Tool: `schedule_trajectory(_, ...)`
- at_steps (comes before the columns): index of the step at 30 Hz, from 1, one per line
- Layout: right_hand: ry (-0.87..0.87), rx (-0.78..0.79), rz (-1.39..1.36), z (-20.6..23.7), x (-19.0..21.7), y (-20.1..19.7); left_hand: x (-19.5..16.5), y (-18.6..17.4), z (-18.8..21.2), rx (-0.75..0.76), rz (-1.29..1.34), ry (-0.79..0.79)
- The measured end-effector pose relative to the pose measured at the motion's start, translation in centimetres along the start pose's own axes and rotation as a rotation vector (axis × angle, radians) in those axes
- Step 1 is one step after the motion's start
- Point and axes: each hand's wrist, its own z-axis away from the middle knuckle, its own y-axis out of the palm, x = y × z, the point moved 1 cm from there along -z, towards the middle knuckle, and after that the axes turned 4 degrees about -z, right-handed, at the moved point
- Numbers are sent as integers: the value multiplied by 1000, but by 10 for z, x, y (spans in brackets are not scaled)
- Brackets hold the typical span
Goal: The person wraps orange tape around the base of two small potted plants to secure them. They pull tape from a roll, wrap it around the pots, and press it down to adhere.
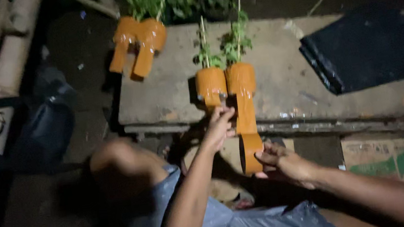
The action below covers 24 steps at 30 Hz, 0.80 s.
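Observation:
Two small plants in orange tape-wrapped pots (225, 82) stand side by side on the front of a concrete slab (286, 87). My left hand (219, 126) grips the lower edge of the pots where the tape comes off. A strip of orange tape runs down from the right pot to a roll of orange tape (251, 153). My right hand (285, 162) holds that roll just below the slab's edge.
Another taped pair of potted plants (138, 42) lies tilted at the slab's far left corner. Folded black plastic sheets (363, 50) rest on the slab's right part. A dark bag (42, 128) sits on the ground at left, cardboard boxes (392, 159) below the slab.

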Motion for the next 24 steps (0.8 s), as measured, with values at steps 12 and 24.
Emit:
schedule_trajectory(12,-23,30,120,4,8,4,-120,98,-4,-181,-1250,1008)
schedule_trajectory(24,0,-86,127,-9,2,-13,-84,89,-90,-262,-1686,708)
